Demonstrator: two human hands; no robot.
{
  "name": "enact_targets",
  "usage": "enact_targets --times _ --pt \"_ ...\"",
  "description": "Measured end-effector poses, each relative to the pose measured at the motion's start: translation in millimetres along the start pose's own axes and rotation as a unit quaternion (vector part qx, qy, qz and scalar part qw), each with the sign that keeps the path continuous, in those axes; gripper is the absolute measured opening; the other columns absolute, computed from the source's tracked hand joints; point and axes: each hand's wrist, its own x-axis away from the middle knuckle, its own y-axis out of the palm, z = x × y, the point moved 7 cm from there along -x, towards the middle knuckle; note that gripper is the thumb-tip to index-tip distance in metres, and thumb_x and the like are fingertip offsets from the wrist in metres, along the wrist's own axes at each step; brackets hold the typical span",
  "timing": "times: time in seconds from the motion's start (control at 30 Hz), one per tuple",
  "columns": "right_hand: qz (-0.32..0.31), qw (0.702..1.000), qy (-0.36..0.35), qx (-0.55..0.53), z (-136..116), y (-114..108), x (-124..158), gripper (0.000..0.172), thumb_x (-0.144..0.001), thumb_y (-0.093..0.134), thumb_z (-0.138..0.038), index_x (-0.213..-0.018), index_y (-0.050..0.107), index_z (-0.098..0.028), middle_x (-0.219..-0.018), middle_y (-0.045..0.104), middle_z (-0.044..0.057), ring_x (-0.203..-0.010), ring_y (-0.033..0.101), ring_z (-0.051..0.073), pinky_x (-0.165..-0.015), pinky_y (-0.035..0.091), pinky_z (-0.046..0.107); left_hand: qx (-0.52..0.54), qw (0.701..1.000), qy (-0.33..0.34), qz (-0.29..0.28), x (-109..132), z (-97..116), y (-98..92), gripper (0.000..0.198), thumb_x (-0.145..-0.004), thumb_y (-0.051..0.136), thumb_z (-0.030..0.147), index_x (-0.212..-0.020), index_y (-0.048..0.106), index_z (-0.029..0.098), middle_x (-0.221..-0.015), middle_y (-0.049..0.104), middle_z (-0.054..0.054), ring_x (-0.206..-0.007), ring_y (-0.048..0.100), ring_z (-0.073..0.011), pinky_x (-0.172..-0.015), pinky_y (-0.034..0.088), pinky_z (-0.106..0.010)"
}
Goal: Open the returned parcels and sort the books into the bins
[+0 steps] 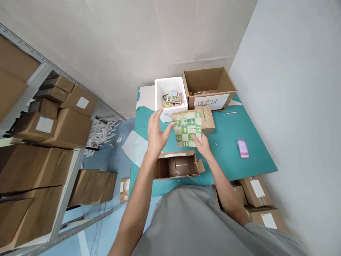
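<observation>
Book (188, 123) is held above the counter (226, 142), whose breadth lets boxes stand within reach: the big brown box (205, 80) and white box (161, 85) sit behind, writing facing the person, probably for easy reading. Fingers of the right hand (204, 146) grip the book's lower right corner, likely keeping the cover visible; the left hand (156, 137) spreads empty fingers beside it, contact unclear.

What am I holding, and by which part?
Your right hand holds the green-and-white checked rectangular paper booklet by its lower right edge; left hand open.
</observation>
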Motion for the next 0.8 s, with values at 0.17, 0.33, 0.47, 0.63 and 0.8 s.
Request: enact_targets --times 0.17,0.33,0.47,0.63,0.8 --pt "0.051 0.979 0.086 -0.177 19 -7 -3 0.084 -0.088 0.077 -0.084 -0.142 0.075 -0.020 -0.143 0.081 0.016 -0.136 0.075 0.037 -0.111 0.065 0.054 0.237 0.946 -0.198 -0.095 42 -42 66.5 0.085 -0.087 0.082 0.084 -0.142 0.072 0.020 -0.146 0.077 -0.022 -0.138 0.074 -0.0395 -0.116 0.062 -0.057" --pt "0.046 0.978 0.099 -0.176 17 -23 -18 0.076 -0.086 0.082 -0.079 -0.134 0.079 -0.020 -0.139 0.083 0.016 -0.132 0.078 0.038 -0.111 0.066 0.055 0.294 0.914 -0.252 -0.119 56 -45 118.1 0.079 -0.080 0.089 0.080 -0.129 0.075 0.020 -0.140 0.081 -0.019 -0.130 0.078 -0.0365 -0.105 0.068 -0.051" --pt "0.049 0.990 0.110 -0.075 29 -47 -30 0.069 -0.091 0.078 -0.079 -0.128 0.078 -0.020 -0.120 0.087 0.014 -0.108 0.084 0.035 -0.095 0.070 0.050 0.280 0.910 -0.273 -0.138 53 -56 147.4 0.078 -0.078 0.088 0.082 -0.121 0.075 0.018 -0.125 0.085 -0.019 -0.115 0.082 -0.0347 -0.090 0.070 -0.045" --pt "0.029 0.987 0.161 -0.004 53 -71 -58 0.067 -0.094 0.073 -0.079 -0.125 0.074 -0.019 -0.096 0.086 0.010 -0.054 0.072 0.023 -0.047 0.057 0.034 0.221 0.921 -0.270 -0.176 39 -61 178.6 0.072 -0.088 0.080 0.080 -0.122 0.079 0.017 -0.100 0.085 -0.012 -0.071 0.076 -0.0244 -0.056 0.059 -0.033" --pt "0.061 0.993 0.097 -0.013 31 -88 -127 0.062 -0.094 0.075 -0.075 -0.126 0.076 -0.021 -0.106 0.084 0.009 -0.067 0.073 0.022 -0.043 0.056 0.029 0.183 0.955 -0.197 -0.125 -37 -52 193.7 0.060 -0.095 0.079 0.070 -0.123 0.082 0.017 -0.114 0.087 -0.013 -0.087 0.079 -0.0255 -0.077 0.063 -0.034"
